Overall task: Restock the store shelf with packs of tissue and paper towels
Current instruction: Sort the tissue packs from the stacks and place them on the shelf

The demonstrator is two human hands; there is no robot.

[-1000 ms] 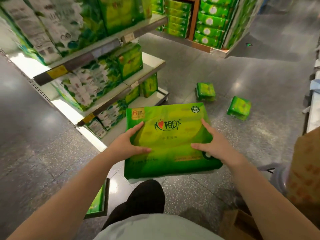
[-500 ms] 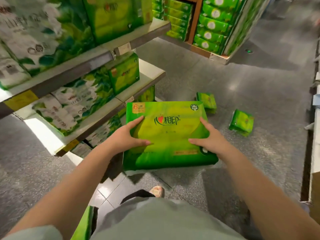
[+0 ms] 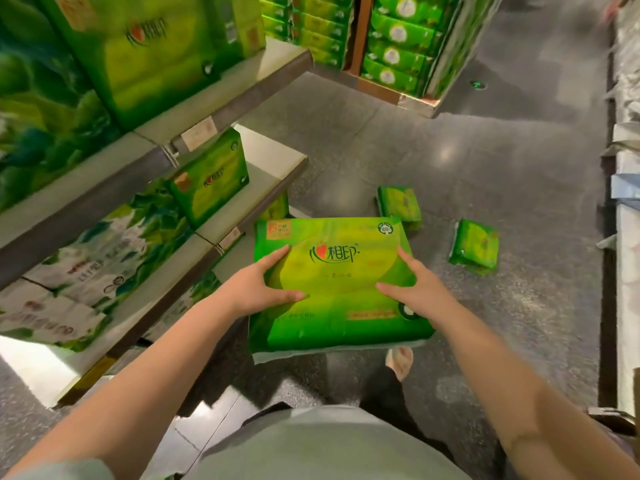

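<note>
I hold a large green tissue pack (image 3: 341,327) flat in front of me, above the floor. My left hand (image 3: 258,284) grips its left edge, thumb on top. My right hand (image 3: 415,289) grips its right edge the same way. The store shelf (image 3: 242,199) stands to my left, and the pack hangs just right of its middle board. On that board stands one green pack (image 3: 209,178) with bare board to its right. Two smaller green packs (image 3: 400,206) (image 3: 474,245) lie on the floor beyond.
The upper shelf board (image 3: 221,98) holds big green packs. Leaf-printed packs (image 3: 104,233) fill the left of the middle board. A pallet display of green packs (image 3: 391,46) stands further down the aisle. Another fixture's edge (image 3: 623,237) runs along the right. My foot (image 3: 400,362) is under the pack.
The view has risen and moved closer to the shelf. The pack has come up with both hands, from near the lowest board to beside the middle board. The cardboard box at right is out of view.
</note>
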